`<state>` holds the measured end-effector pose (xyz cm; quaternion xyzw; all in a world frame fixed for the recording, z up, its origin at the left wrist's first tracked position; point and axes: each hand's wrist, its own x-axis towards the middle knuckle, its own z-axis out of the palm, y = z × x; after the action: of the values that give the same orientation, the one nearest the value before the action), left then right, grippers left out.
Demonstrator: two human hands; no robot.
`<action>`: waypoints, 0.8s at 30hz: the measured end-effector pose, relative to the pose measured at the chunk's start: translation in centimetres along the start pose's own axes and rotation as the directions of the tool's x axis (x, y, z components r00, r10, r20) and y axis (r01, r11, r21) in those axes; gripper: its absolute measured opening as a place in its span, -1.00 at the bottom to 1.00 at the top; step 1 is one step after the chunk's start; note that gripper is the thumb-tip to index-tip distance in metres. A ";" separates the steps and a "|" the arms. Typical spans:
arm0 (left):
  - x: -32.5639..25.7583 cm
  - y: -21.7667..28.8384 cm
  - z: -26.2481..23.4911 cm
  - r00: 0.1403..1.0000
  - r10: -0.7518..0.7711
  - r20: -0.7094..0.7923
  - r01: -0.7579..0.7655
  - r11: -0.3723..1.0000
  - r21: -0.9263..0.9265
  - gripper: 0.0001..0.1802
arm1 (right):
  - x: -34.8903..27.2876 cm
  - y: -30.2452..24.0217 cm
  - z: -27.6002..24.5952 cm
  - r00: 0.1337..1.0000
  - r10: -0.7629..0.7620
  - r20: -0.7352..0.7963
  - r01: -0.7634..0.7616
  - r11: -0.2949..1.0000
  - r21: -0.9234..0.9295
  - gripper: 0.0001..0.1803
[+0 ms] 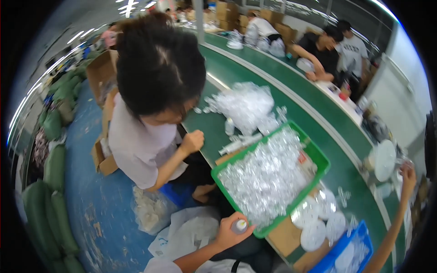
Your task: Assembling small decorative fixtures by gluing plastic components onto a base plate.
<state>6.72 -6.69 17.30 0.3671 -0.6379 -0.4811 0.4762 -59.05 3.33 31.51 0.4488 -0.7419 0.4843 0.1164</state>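
Green tray (321, 160) brims with, seemingly, clear plastic parts (266, 175).

A small clear plastic bottle (240, 226) with a white-and-yellow top stands roughly upright in the curled left hand (230, 233), just beside the near corner of the green crate. The right hand (408, 174) is stretched far out past a round white lid (384, 159), fingers raised, touching nothing that shows
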 end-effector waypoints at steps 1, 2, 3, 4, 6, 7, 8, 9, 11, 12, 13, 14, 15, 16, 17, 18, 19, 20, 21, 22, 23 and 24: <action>-0.5 0.9 1.2 0.999 0.025 0.030 -0.025 1.000 -0.002 -0.77 | -3.8 2.1 -5.6 0.996 0.087 0.025 -0.088 0.994 0.058 -0.73; -1.0 2.2 3.1 0.997 0.021 0.075 -0.023 1.000 0.020 -0.76 | -7.4 6.1 -9.6 0.990 0.142 -0.001 -0.142 0.989 0.052 -0.73; -0.7 2.2 4.6 0.989 0.039 0.144 -0.035 0.999 -0.027 -0.74 | -14.0 15.3 -21.7 0.980 0.193 -0.058 -0.193 0.981 -0.006 -0.72; -0.5 0.3 2.5 0.980 0.081 0.181 -0.044 0.979 -0.199 -0.73 | -16.3 15.2 -37.3 0.984 0.146 -0.103 -0.160 0.976 -0.148 -0.71; -0.9 -2.8 0.2 0.986 0.016 0.169 0.035 0.955 -0.293 -0.75 | -21.4 15.4 -44.9 0.986 0.163 -0.022 -0.164 0.964 -0.208 -0.68; -1.0 -2.5 2.0 0.971 0.026 0.239 0.056 0.943 -0.329 -0.76 | -25.0 15.2 -46.3 0.976 0.212 -0.052 -0.218 0.952 -0.213 -0.67; -1.2 -3.2 3.6 0.959 0.019 0.284 0.100 0.912 -0.398 -0.77 | -27.8 13.9 -47.3 0.965 0.248 -0.080 -0.260 0.936 -0.236 -0.66; -2.4 0.1 9.8 0.913 0.052 0.404 0.064 0.961 -0.269 -0.77 | -40.7 16.7 -41.8 0.902 0.398 -0.168 -0.419 0.901 -0.115 -0.65; -4.2 0.7 8.8 0.947 -0.002 0.320 0.020 0.998 -0.052 -0.79 | -39.5 7.4 -20.8 0.861 0.507 -0.052 -0.505 0.862 0.040 -0.62; -4.6 0.6 9.2 0.930 0.023 0.366 0.013 0.995 -0.097 -0.80 | -42.9 4.0 -27.4 0.837 0.533 -0.123 -0.541 0.840 -0.037 -0.61; -5.2 -0.1 9.9 0.919 0.014 0.394 0.031 0.994 -0.107 -0.81 | -43.5 2.1 -28.5 0.793 0.588 -0.163 -0.594 0.682 -0.427 -0.71; -5.7 -0.9 11.2 0.894 0.020 0.448 0.057 0.986 -0.157 -0.80 | -47.4 4.2 -31.5 0.808 0.541 -0.234 -0.586 0.780 -0.221 -0.72; -6.1 -1.3 11.6 0.887 0.010 0.461 0.068 0.986 -0.153 -0.79 | -48.8 5.0 -32.0 0.795 0.549 -0.259 -0.604 0.758 -0.247 -0.72; -6.4 -1.5 12.0 0.871 0.004 0.491 0.089 0.982 -0.165 -0.79 | -49.2 5.8 -32.5 0.776 0.583 -0.242 -0.630 0.737 -0.246 -0.67; -6.6 -1.6 12.2 0.870 0.034 0.492 0.033 0.991 -0.127 -0.77 | -48.6 6.7 -32.5 0.759 0.615 -0.215 -0.651 0.721 -0.238 -0.63; -6.7 -1.8 12.3 0.868 0.064 0.492 -0.024 0.996 -0.086 -0.75 | -48.2 7.3 -32.7 0.740 0.646 -0.186 -0.672 0.705 -0.227 -0.58; -6.8 -2.2 12.2 0.864 0.057 0.500 -0.018 0.996 -0.082 -0.75 | -48.0 7.6 -32.6 0.725 0.674 -0.144 -0.688 0.695 -0.208 -0.53; -6.8 -2.7 12.0 0.861 0.093 0.500 -0.072 0.995 -0.062 -0.73 | -48.3 7.8 -32.5 0.719 0.680 -0.141 -0.693 0.690 -0.207 -0.53; -6.9 -3.1 11.9 0.856 0.130 0.500 -0.126 0.991 -0.042 -0.72 | -48.6 8.0 -32.3 0.739 0.654 -0.163 -0.673 0.711 -0.203 -0.55; -6.8 -3.1 11.8 0.858 0.122 0.499 -0.122 0.992 -0.032 -0.72 | -48.6 8.1 -31.9 0.759 0.626 -0.179 -0.651 0.733 -0.198 -0.56; -6.5 -3.1 11.7 0.864 0.137 0.485 -0.146 0.989 -0.019 -0.71 | -48.6 8.1 -31.5 0.778 0.597 -0.197 -0.628 0.754 -0.194 -0.57; -6.2 -3.1 11.7 0.868 0.153 0.472 -0.169 0.986 -0.009 -0.71 | -48.6 8.0 -31.2 0.796 0.565 -0.217 -0.603 0.774 -0.193 -0.59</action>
<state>-2.78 1.34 11.74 0.1926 -0.7706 -0.5040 0.3392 -45.71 56.88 12.81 0.1404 -0.8892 0.4297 0.0701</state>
